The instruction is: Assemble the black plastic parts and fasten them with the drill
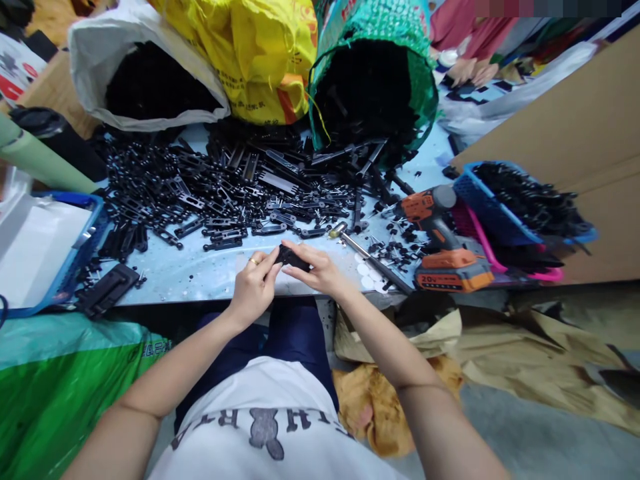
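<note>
Above the table's front edge, my left hand [256,283] and my right hand [317,268] meet at a small black plastic part [293,257]. The fingers of both hands are closed on it, so much of its shape is hidden. A ring shows on a left finger. Just beyond my hands spreads a heap of black plastic link pieces [225,193], some slotted and mixed with small screws. A hammer [370,257] with a yellowish head lies to the right of my right hand, its dark handle pointing toward the front edge.
An orange cordless drill [440,240] and a blue basket of black parts [520,200] stand at right. White, yellow and green sacks [375,40] line the back. At left are a blue tray [95,227] and a black moulded piece [110,288]. Another person's hands [473,70] show at upper right.
</note>
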{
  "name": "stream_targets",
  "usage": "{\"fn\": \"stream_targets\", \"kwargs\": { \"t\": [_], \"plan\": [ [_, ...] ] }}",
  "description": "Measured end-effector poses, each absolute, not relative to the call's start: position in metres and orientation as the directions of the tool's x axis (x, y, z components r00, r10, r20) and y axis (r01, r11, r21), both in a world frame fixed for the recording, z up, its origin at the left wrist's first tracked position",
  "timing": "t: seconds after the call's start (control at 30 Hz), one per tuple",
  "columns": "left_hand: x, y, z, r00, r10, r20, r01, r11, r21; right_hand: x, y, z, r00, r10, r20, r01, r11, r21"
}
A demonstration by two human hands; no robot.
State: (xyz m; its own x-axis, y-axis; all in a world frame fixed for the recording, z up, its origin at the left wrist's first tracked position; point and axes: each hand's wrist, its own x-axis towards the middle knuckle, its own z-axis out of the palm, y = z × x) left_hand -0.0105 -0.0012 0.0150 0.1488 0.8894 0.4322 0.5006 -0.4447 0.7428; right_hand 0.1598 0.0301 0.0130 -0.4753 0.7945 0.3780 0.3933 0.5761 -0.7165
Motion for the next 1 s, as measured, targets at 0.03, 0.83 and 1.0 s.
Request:
{"fn": "stream_targets", "kwargs": {
  "t": [0.03, 0.83, 1.0],
  "plan": [
    [-0.005, -0.002, 0.014, 0.066, 0.881, 0.469, 0.485, -0.439, 0.756, 0.153, 0.027, 0.012, -0.412, 0.825, 0.386, 0.398, 0.544, -0.739],
    [-0.029, 0.033, -0.018, 0.704, 0.709, 0.044, 0.698, -0.701, 0.148, 0.306, 0.159, -0.005, -0.160, 0.986, 0.037, 0.957, 0.146, 0.251],
    [-0.044, 0.029, -0.012, 0.494, 0.870, -0.006, 0.868, -0.492, 0.068, 0.341, 0.179, 0.005, -0.503, 0.852, -0.147, 0.803, 0.523, 0.285]
  ]
}}
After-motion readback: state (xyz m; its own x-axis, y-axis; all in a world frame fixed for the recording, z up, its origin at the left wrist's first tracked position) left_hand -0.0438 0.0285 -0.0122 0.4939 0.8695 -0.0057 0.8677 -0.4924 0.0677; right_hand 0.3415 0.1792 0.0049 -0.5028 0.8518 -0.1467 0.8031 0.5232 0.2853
